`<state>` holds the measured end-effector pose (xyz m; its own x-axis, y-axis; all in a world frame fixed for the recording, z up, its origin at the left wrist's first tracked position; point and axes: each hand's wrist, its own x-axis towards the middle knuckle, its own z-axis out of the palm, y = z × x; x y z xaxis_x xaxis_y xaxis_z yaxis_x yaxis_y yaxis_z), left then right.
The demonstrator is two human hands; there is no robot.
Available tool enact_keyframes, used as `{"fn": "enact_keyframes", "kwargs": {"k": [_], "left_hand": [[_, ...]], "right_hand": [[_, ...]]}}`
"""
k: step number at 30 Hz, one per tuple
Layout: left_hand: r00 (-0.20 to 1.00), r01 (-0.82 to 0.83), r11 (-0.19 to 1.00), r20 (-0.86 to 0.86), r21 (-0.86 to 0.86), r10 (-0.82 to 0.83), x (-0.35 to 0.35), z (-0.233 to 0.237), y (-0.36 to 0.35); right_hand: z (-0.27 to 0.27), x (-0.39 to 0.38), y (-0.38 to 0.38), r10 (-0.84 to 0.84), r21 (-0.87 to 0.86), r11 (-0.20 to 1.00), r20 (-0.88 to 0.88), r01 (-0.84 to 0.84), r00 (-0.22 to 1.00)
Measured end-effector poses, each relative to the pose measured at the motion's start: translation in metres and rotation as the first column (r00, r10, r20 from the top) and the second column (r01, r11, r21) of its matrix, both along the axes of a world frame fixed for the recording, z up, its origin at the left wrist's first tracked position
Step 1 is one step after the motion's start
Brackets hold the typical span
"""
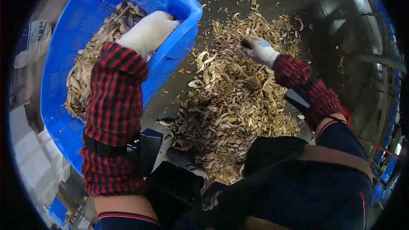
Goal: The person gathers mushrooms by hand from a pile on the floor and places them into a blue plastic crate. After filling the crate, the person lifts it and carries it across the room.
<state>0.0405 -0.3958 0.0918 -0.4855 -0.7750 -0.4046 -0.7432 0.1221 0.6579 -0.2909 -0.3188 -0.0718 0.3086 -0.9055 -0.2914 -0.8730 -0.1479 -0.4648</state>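
The right hand [258, 50], in a white glove, is up over the far right part of a big pile [230, 85] of dry-looking bits on the floor [321, 32]. Its fingers look closed on a brown piece [248, 41], which pokes out to the left; its long way seems to run left to right, though much of it is hidden. The left hand [149, 33], gloved too, reaches into the far right corner of the blue crate [55, 76], above more bits [77, 74]. I can't tell how open it is or if it holds anything. The brown piece should be light and a bit stiff, not slippery, and might snap if squeezed hard. The middle looks best to pinch. Bits in the pile are long, bent, and point every way.
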Motion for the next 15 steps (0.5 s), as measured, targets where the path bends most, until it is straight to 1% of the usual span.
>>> {"fn": "enact_keyframes", "kwargs": {"k": [1, 3, 4, 5, 6, 7, 8, 9, 10, 11, 12, 13, 14, 15], "left_hand": [[1.000, 0.002, 1.000, -0.005, 0.000, -0.002, -0.002, 0.005, 0.000], [0.987, 0.106, 0.993, 0.120, 0.047, -0.111, -0.004, 0.013, -0.002], [0.995, 0.090, 0.995, 0.050, -0.033, -0.088, -0.002, 0.008, 0.001], [0.995, 0.096, 0.995, 0.042, -0.033, -0.095, -0.005, 0.010, 0.005], [0.999, 0.013, 1.000, 0.045, 0.014, -0.013, -0.008, 0.014, 0.008], [0.996, -0.070, 0.996, 0.057, 0.058, 0.066, -0.011, 0.021, 0.010], [0.993, -0.054, 0.998, 0.106, 0.035, 0.050, -0.016, 0.032, 0.014], [0.993, -0.038, 0.999, 0.112, 0.035, 0.034, -0.015, 0.026, 0.012], [0.998, -0.064, 0.994, -0.012, 0.090, 0.066, -0.008, 0.015, 0.011], [0.985, -0.085, 0.985, -0.136, 0.152, 0.106, -0.001, 0.007, 0.009], [0.989, -0.107, 0.974, -0.079, 0.200, 0.125, 0.001, 0.005, 0.006], [0.989, -0.097, 0.975, -0.087, 0.201, 0.116, -0.003, 0.007, 0.007], [0.990, -0.110, 0.979, -0.069, 0.171, 0.124, -0.005, 0.014, 0.010], [0.990, -0.127, 0.982, -0.049, 0.142, 0.135, -0.007, 0.018, 0.012]], "right_hand": [[0.013, -0.009, 0.010, 0.055, 0.064, 0.997, -0.050, -0.052, 0.997], [0.015, -0.023, 0.045, 0.167, 0.299, 0.945, -0.100, -0.131, 0.981], [0.021, -0.012, 0.063, 0.151, 0.383, 0.919, -0.135, -0.089, 0.979], [0.028, 0.002, 0.082, 0.136, 0.463, 0.885, -0.172, -0.041, 0.976], [0.009, 0.006, 0.109, 0.250, 0.339, 0.925, -0.206, -0.171, 0.946], [-0.017, 0.010, 0.134, 0.351, 0.210, 0.929, -0.251, -0.304, 0.902], [-0.026, 0.011, 0.151, 0.367, 0.204, 0.921, -0.173, -0.331, 0.914], [-0.030, 0.012, 0.166, 0.379, 0.198, 0.913, -0.092, -0.356, 0.921], [-0.027, 0.003, 0.177, 0.435, 0.042, 0.899, 0.016, -0.435, 0.900], [-0.027, -0.005, 0.182, 0.424, 0.046, 0.904, 0.020, -0.425, 0.905], [-0.018, -0.014, 0.178, 0.391, 0.170, 0.905, 0.033, -0.391, 0.920], [-0.002, -0.023, 0.167, 0.358, 0.289, 0.890, 0.037, -0.353, 0.933], [0.038, -0.019, 0.138, 0.319, 0.487, 0.843, -0.111, -0.228, 0.941], [0.050, -0.033, 0.129, 0.182, 0.350, 0.929, -0.137, -0.125, 0.974]]}}
